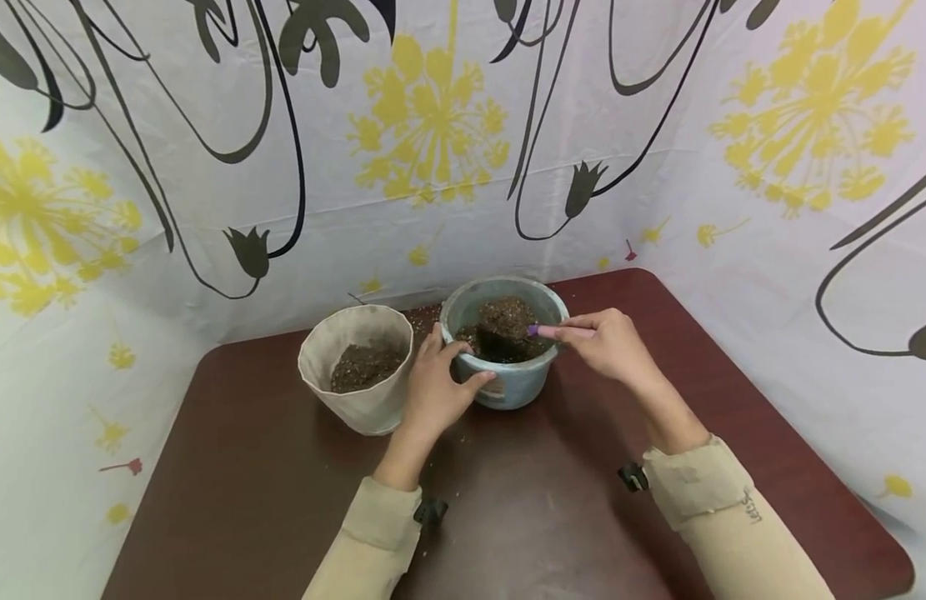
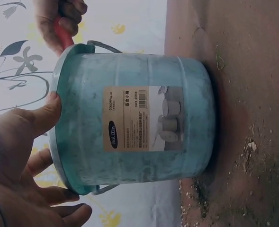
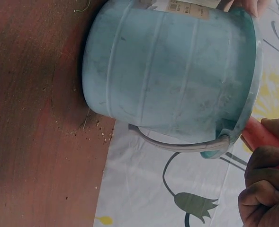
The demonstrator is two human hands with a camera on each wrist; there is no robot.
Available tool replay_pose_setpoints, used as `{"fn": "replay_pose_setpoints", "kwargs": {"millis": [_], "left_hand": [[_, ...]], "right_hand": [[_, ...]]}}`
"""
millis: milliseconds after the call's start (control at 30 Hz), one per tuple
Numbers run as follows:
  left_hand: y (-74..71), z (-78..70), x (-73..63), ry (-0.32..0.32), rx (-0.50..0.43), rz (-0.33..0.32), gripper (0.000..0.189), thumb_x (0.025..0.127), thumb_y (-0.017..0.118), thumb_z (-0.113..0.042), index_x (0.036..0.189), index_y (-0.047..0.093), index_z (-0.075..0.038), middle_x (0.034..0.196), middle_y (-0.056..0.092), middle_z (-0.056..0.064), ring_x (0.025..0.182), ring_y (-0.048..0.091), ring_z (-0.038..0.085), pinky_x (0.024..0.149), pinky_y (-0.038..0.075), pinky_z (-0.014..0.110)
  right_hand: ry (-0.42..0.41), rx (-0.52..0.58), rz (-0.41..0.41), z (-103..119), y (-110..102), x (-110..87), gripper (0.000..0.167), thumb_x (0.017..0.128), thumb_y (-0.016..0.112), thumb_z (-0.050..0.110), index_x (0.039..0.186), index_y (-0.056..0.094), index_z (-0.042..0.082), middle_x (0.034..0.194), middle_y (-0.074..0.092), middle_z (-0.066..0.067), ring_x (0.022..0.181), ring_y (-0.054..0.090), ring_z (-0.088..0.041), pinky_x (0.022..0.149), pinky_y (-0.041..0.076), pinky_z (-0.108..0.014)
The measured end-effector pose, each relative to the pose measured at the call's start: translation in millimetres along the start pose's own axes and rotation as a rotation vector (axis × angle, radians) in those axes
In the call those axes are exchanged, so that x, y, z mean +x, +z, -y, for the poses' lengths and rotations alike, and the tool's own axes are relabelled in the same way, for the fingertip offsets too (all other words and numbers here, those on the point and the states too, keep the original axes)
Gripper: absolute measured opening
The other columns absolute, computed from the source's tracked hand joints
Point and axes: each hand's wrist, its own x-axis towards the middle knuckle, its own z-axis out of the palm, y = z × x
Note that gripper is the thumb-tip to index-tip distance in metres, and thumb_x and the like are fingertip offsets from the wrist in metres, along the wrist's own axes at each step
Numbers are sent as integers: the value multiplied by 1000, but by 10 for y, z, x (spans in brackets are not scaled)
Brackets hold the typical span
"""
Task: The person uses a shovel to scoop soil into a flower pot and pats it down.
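A blue-green plastic bucket with a paper label stands on the table, holding dark soil. My left hand grips its rim at the near left, thumb on the outer wall. From the right, my right hand holds the pinkish-red handle of a garden trowel over the rim. The trowel's dark blade is down in the bucket, partly lost in soil and shadow. Close to the left hand stands a cream pot with a wavy rim and soil inside.
The dark red-brown table meets a printed cloth at its back and sides. Soil crumbs lie beside the bucket. The bucket's carrying handle hangs down its side.
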Motion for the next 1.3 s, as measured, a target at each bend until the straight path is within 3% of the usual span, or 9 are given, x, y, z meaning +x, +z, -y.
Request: {"fn": "replay_pose_setpoints", "kwargs": {"millis": [267, 400, 500, 667, 833, 1033, 1300], "left_hand": [[-108, 3, -43, 48, -52, 19, 67, 90, 73, -52, 142, 55, -14, 167, 18, 16, 155, 10, 32, 117, 25, 61], [-270, 13, -81, 82, -95, 28, 67, 91, 72, -50, 146, 52, -16, 167, 22, 10, 154, 15, 30, 116, 25, 63], [-444, 51, -86, 78, -73, 12, 66, 93, 71, -49, 146, 52, -15, 166, 26, 9, 153, 20, 31, 115, 26, 64], [-722, 224, -98, 43, -20, -40, 64, 94, 69, -50, 143, 53, -13, 164, 30, 13, 151, 25, 34, 116, 26, 61], [-900, 459, -144, 46, 2, -83, 62, 93, 69, -50, 139, 55, -11, 162, 31, 19, 151, 23, 37, 116, 25, 61], [-1089, 641, -218, 1, 54, -100, 65, 94, 70, -49, 142, 53, -8, 163, 28, 20, 151, 22, 38, 113, 28, 64], [-1259, 825, -345, -59, 99, -121, 69, 92, 71, -51, 142, 53, -8, 163, 27, 21, 153, 15, 39, 115, 24, 66]], "right_hand": [[-48, -8, 33, 37, -51, 14, 34, 98, 68, 31, 113, 77, 1, 103, 76, -15, 80, 62, -23, 66, 48, -34], [-56, -8, 43, 87, -97, 30, 35, 98, 69, 32, 113, 77, 2, 95, 76, -11, 75, 60, -19, 64, 47, -32], [-46, 11, 60, 145, -134, 68, 35, 97, 69, 32, 115, 76, 2, 88, 76, -11, 72, 62, -22, 58, 44, -31], [-49, 31, 101, 253, -176, 142, 32, 97, 70, 31, 118, 76, 8, 90, 77, -11, 64, 66, -21, 50, 37, -29], [-81, 3, 107, 368, -174, 212, 28, 98, 68, 31, 117, 78, 14, 90, 76, -8, 46, 48, -12, 45, 33, -27], [-96, -32, 124, 602, -138, 314, 33, 98, 67, 32, 119, 76, 8, 75, 69, -12, 44, 40, -13, 49, 38, -31], [-173, -17, 161, 912, 40, 450, 28, 98, 68, 28, 116, 78, 8, 103, 76, -14, 47, 27, -9, 49, 30, -26]]}}
